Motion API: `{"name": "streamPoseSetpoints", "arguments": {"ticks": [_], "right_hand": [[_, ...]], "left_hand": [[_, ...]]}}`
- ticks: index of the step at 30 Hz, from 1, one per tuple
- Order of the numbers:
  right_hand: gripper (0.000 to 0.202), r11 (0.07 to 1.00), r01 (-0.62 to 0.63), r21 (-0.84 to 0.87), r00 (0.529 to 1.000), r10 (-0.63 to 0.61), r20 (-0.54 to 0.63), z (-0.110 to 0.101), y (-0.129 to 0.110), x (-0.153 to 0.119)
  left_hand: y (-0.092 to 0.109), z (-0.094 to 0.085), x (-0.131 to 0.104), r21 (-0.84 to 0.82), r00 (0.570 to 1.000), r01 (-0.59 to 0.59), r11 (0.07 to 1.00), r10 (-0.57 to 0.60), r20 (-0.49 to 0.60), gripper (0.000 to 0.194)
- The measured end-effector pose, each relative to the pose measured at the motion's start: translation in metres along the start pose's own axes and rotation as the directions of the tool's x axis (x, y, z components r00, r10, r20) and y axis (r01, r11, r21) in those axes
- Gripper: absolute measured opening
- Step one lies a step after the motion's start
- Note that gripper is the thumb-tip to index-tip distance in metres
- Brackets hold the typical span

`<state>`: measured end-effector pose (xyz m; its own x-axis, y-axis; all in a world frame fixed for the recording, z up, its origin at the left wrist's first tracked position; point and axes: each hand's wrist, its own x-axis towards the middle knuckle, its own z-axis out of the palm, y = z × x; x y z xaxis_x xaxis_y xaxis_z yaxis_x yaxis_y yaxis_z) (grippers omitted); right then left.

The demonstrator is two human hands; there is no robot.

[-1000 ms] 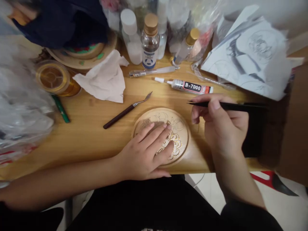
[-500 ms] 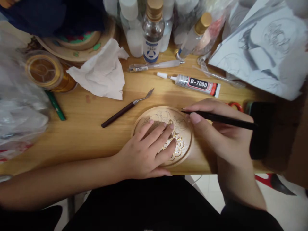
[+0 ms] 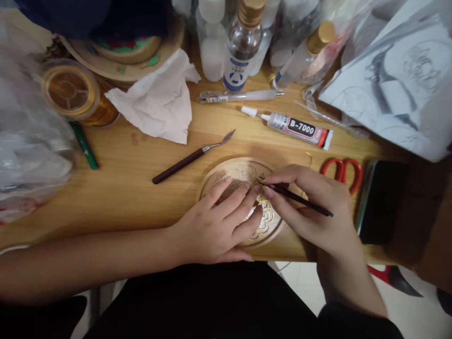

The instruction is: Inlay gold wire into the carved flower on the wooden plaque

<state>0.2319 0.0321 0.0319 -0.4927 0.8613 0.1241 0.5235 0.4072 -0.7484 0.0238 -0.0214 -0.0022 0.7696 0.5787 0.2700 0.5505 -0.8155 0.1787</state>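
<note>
A round wooden plate (image 3: 208,181) with a raised rim lies at the table's front edge. Pencilled flowers and a gold wire outline of petals (image 3: 267,217) are on its face. My left hand (image 3: 221,221) rests on the plate with its fingers spread, covering part of the design. In my right hand (image 3: 314,202) are slim black tweezers (image 3: 300,198), pinched between thumb and fingers. Their tip is over the plate, close to my left fingertips; anything at the tip is too small to make out. A thin gold wire (image 3: 310,157) shows just beyond my right hand.
A dark-handled palette knife (image 3: 180,165) lies behind the plate. Farther back are a B-7000 glue tube (image 3: 300,129), a pen (image 3: 240,96), crumpled tissue (image 3: 158,99) and several bottles (image 3: 240,52). Red-handled scissors (image 3: 342,170) and a phone (image 3: 379,202) lie right, an amber jar (image 3: 79,96) left.
My right hand has moved left and down, bringing the tweezers' tip in over the plate by my left fingers. The scissors' handles are now uncovered. My left hand stays on the plate.
</note>
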Motion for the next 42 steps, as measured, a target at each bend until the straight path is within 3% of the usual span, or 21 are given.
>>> {"name": "streamPoseSetpoints", "arguments": {"ticks": [28,42], "right_hand": [[0.018,0.983,0.104,-0.152,0.994,-0.109,-0.023,0.0064,-0.0004,-0.0023],[0.02,0.994,0.017,-0.112,1.0,-0.019,-0.02,0.0062,-0.0024,-0.0044]], "left_hand": [[0.0005,0.0016,0.0003,0.021,1.0,0.021,1.0,-0.021,-0.008,0.071],[-0.0002,0.0022,-0.0005,0.006,1.0,0.009,1.0,-0.009,-0.014,0.069]]}}
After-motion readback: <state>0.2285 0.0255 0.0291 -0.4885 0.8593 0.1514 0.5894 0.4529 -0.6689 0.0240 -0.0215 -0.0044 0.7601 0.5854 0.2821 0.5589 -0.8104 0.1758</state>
